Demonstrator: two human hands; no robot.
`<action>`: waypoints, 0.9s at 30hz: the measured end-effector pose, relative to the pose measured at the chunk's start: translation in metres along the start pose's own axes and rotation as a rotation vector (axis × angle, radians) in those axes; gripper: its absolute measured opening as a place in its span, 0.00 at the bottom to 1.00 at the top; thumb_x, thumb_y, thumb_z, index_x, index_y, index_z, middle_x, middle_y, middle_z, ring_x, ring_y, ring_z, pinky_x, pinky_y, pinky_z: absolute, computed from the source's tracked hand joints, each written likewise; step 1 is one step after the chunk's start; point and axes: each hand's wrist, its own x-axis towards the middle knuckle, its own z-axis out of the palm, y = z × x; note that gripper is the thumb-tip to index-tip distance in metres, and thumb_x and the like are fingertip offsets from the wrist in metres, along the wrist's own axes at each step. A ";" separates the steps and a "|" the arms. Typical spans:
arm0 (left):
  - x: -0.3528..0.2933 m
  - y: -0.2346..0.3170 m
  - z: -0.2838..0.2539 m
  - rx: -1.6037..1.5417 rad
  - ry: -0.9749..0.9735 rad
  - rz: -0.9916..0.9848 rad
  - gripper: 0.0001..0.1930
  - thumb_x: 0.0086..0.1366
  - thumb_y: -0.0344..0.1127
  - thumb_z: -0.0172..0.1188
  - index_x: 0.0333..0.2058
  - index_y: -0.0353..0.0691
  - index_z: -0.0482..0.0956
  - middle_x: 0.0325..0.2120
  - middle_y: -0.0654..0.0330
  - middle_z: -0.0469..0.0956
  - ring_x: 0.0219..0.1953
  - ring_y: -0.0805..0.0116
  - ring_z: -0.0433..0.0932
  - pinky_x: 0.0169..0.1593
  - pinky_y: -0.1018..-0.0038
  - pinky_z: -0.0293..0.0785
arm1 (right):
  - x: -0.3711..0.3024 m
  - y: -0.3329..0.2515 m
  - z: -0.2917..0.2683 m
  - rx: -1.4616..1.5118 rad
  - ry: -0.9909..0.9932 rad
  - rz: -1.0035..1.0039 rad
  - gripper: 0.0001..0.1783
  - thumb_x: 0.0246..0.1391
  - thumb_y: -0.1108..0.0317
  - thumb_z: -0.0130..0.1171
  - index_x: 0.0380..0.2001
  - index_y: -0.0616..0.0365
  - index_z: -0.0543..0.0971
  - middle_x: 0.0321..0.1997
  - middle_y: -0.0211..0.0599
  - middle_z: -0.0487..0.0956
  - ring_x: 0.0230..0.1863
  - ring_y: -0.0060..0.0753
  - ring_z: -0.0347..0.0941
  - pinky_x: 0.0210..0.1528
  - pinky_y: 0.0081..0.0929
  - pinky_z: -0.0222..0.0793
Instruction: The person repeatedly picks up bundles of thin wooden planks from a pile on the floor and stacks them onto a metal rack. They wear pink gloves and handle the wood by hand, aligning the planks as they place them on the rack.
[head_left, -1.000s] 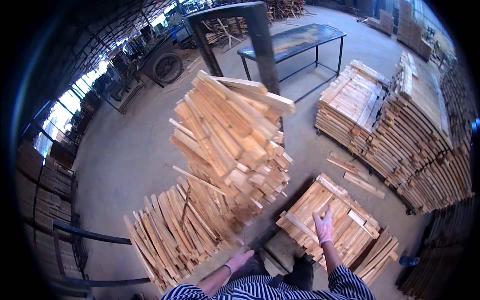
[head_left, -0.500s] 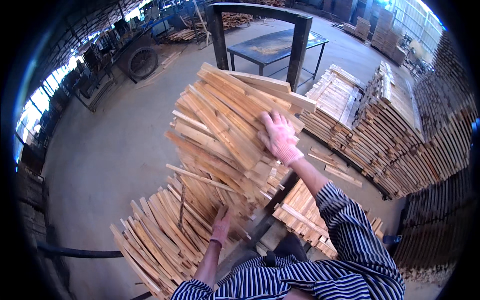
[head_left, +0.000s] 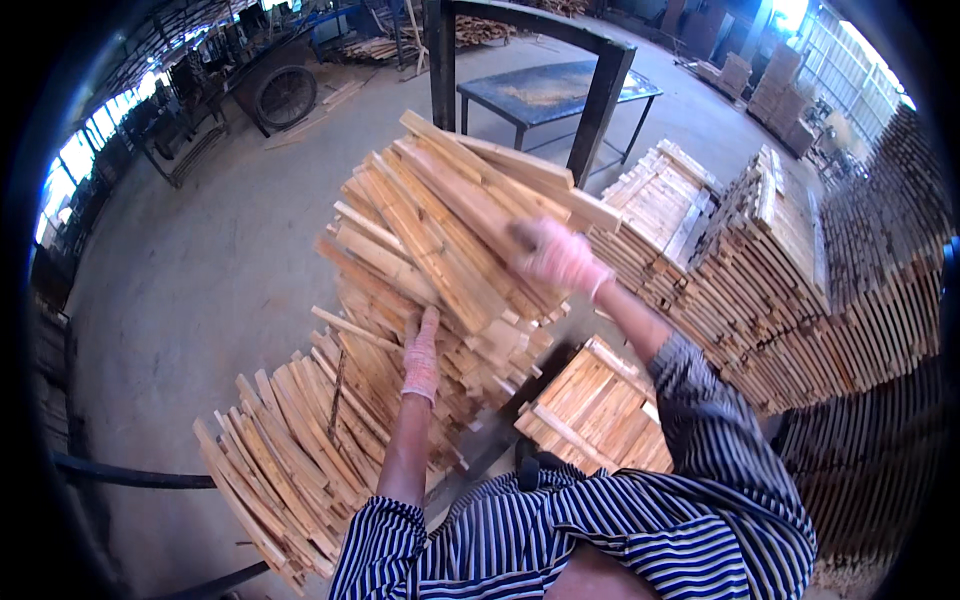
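Note:
A tall, loose pile of wooden boards (head_left: 425, 230) leans in front of me, its pieces fanned at different angles. At its upper right, my right hand (head_left: 560, 255), in a pinkish work glove, is closed on the near end of a reddish wooden board (head_left: 455, 190); motion blurs the fingers. My left hand (head_left: 421, 355), gloved too, reaches up against the near side of the pile with fingers stretched out, touching the board ends. Below and left of it lies a lower row of narrow wooden strips (head_left: 290, 430).
A black metal frame (head_left: 600, 110) rises behind the pile, with a dark table (head_left: 550, 95) beyond. Stacked wooden panels (head_left: 770, 260) stand at the right. Another panel stack (head_left: 590, 410) sits low near my body. A spoked wheel (head_left: 286, 97) is at the far left.
My left hand has moved up from the lower strips to the tall pile. My right hand has gone from lying on the boards to gripping a board, which has shifted.

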 end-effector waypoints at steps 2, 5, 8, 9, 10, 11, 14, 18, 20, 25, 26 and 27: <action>0.018 0.003 0.038 -0.002 -0.028 -0.019 0.40 0.69 0.56 0.64 0.70 0.35 0.65 0.66 0.55 0.69 0.67 0.62 0.67 0.69 0.67 0.62 | -0.029 -0.025 0.022 -0.106 -0.143 0.105 0.26 0.52 0.54 0.66 0.50 0.54 0.75 0.46 0.53 0.77 0.50 0.55 0.76 0.52 0.48 0.76; 0.047 0.024 0.072 0.019 -0.046 -0.018 0.46 0.65 0.60 0.67 0.70 0.33 0.63 0.66 0.53 0.70 0.66 0.61 0.68 0.68 0.64 0.65 | -0.076 -0.032 0.077 -0.233 -0.127 0.010 0.36 0.49 0.54 0.71 0.59 0.50 0.70 0.54 0.47 0.72 0.59 0.53 0.70 0.56 0.51 0.72; 0.064 0.028 0.077 0.279 0.140 0.036 0.51 0.59 0.61 0.72 0.70 0.29 0.62 0.64 0.48 0.71 0.64 0.59 0.71 0.67 0.63 0.67 | -0.093 -0.035 0.077 -0.130 0.145 -0.069 0.40 0.47 0.55 0.73 0.63 0.49 0.70 0.60 0.47 0.70 0.61 0.55 0.69 0.59 0.52 0.69; 0.066 0.023 0.081 0.514 0.303 0.054 0.54 0.56 0.60 0.74 0.69 0.27 0.62 0.63 0.45 0.71 0.62 0.58 0.72 0.66 0.64 0.68 | -0.097 -0.039 0.062 -0.164 0.220 -0.010 0.40 0.47 0.54 0.72 0.63 0.49 0.71 0.62 0.48 0.70 0.61 0.58 0.69 0.61 0.53 0.68; 0.058 0.022 0.102 0.613 0.358 0.034 0.54 0.55 0.58 0.76 0.69 0.26 0.62 0.63 0.45 0.71 0.62 0.57 0.73 0.65 0.64 0.69 | -0.104 -0.028 0.051 -0.212 0.293 0.065 0.40 0.48 0.53 0.71 0.64 0.50 0.71 0.64 0.49 0.70 0.62 0.60 0.69 0.62 0.54 0.66; 0.050 0.023 0.127 0.711 0.401 0.016 0.54 0.54 0.56 0.77 0.68 0.26 0.62 0.62 0.44 0.71 0.61 0.56 0.73 0.65 0.64 0.69 | -0.104 -0.008 0.042 -0.315 0.289 0.139 0.42 0.46 0.56 0.73 0.65 0.49 0.70 0.65 0.49 0.68 0.62 0.60 0.69 0.61 0.51 0.68; 0.064 0.027 0.100 0.537 0.364 0.091 0.57 0.50 0.49 0.78 0.70 0.25 0.55 0.62 0.41 0.70 0.63 0.50 0.70 0.68 0.61 0.64 | -0.088 0.016 0.064 -0.232 0.072 0.257 0.48 0.42 0.62 0.76 0.68 0.48 0.65 0.66 0.50 0.66 0.62 0.60 0.68 0.60 0.53 0.70; 0.038 0.033 0.101 0.190 0.052 0.115 0.59 0.52 0.45 0.76 0.73 0.26 0.47 0.63 0.41 0.68 0.64 0.51 0.69 0.69 0.60 0.63 | -0.087 0.036 0.077 -0.174 0.011 0.272 0.50 0.42 0.65 0.76 0.69 0.48 0.62 0.66 0.52 0.66 0.62 0.61 0.69 0.60 0.56 0.72; 0.032 0.026 0.086 0.120 0.046 0.121 0.58 0.53 0.43 0.74 0.73 0.27 0.46 0.63 0.42 0.68 0.64 0.52 0.69 0.69 0.61 0.64 | -0.085 0.014 0.062 -0.047 -0.016 0.354 0.52 0.43 0.66 0.76 0.70 0.49 0.59 0.66 0.55 0.65 0.63 0.64 0.68 0.61 0.57 0.72; 0.049 0.011 0.046 -0.111 0.041 0.035 0.58 0.58 0.43 0.73 0.75 0.30 0.41 0.66 0.44 0.66 0.66 0.55 0.68 0.70 0.63 0.61 | -0.068 -0.041 0.038 0.211 -0.109 0.408 0.51 0.42 0.55 0.77 0.66 0.55 0.62 0.64 0.59 0.67 0.64 0.63 0.68 0.63 0.54 0.70; 0.050 0.010 0.052 -0.130 -0.012 0.041 0.58 0.59 0.44 0.73 0.75 0.31 0.41 0.66 0.44 0.66 0.66 0.55 0.68 0.70 0.63 0.61 | -0.069 -0.039 0.041 0.183 -0.111 0.387 0.50 0.43 0.52 0.77 0.66 0.57 0.63 0.64 0.59 0.68 0.64 0.63 0.68 0.63 0.52 0.69; 0.052 0.011 0.059 -0.149 -0.065 0.048 0.58 0.59 0.46 0.73 0.75 0.31 0.42 0.66 0.44 0.66 0.66 0.54 0.68 0.70 0.63 0.61 | -0.071 -0.037 0.042 0.156 -0.113 0.366 0.50 0.44 0.49 0.76 0.66 0.58 0.64 0.64 0.59 0.68 0.65 0.63 0.68 0.63 0.50 0.69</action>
